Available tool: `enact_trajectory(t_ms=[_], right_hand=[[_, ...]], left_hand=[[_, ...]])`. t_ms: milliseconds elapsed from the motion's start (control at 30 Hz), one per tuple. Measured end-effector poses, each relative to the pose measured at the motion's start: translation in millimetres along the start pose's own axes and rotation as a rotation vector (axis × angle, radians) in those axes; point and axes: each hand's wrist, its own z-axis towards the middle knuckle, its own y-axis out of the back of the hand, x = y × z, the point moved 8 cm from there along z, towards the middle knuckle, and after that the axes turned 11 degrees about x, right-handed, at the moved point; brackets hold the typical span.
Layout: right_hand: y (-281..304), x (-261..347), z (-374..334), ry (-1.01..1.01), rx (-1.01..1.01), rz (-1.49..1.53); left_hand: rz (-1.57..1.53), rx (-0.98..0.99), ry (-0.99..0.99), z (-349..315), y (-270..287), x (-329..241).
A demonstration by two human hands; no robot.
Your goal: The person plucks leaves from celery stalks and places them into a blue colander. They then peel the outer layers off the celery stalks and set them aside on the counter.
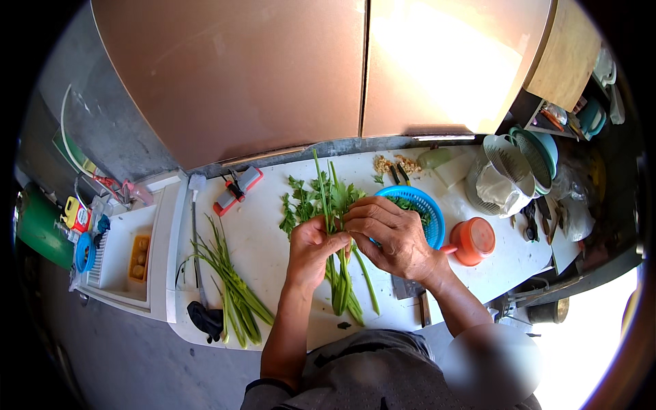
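My left hand [309, 249] is closed around a thin green celery stalk [321, 181] that stands up past the thumb. My right hand [389, 236] meets it at the fingertips, pinched on the celery too; its exact grip is partly hidden. Behind and below both hands lies leafy celery [294, 208], its pale stalk ends [345, 294] pointing toward me. To the right, partly covered by my right hand, sits a blue plastic basket [436, 217] with green leaves in it. A pile of bare celery stalks [236, 294] rests on the white table at the left.
A cleaver [408, 287] lies beneath my right forearm. An orange-red dipper [473, 240] sits beside the basket, with scissor-like black handles [400, 175] behind. Colanders [502, 171] stand at the far right. A grey-red tool [238, 190] lies far left, near a white sink [160, 246].
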Motion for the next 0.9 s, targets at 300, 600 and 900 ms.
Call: enact_trajectory(t_ms=[300,600,900], right_hand=[[-16,-14,-3,-0.061,0.11,0.083],[-23,-12,-1,-0.111,0.169,0.028],[-44,-45,-17,-0.355,-0.023,0.378]], left_hand=[[-0.013,-0.034,-0.033,-4,5,-5],[0.077,-0.078,-0.107,-7,6,-3],[0.113,-0.068,-0.145,1,-3,-8]])
